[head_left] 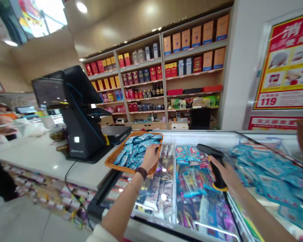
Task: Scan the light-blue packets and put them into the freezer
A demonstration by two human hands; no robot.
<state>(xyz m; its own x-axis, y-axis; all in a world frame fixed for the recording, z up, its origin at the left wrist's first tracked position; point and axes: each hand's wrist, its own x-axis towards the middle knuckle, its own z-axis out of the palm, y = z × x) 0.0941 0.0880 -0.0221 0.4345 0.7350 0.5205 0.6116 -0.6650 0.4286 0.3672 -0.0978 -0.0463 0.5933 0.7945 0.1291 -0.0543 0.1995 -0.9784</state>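
Basket [121, 169], one, under left hand [149, 157]; one scanner [210, 150], right hand [225, 171]

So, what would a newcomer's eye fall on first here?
Probably the wicker basket heaped with blue packets, mid-picture, with the left hand at its right side. Next, the black handheld scanner in the right hand, above the glass-topped case. Behind, shelves of red, gold and orange boxes line the wall.

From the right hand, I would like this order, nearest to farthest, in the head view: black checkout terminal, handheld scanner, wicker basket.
Measured from the right hand:
1. Handheld scanner, in its grip.
2. Wicker basket, to the left, under the left hand.
3. Black checkout terminal, left beyond the basket.
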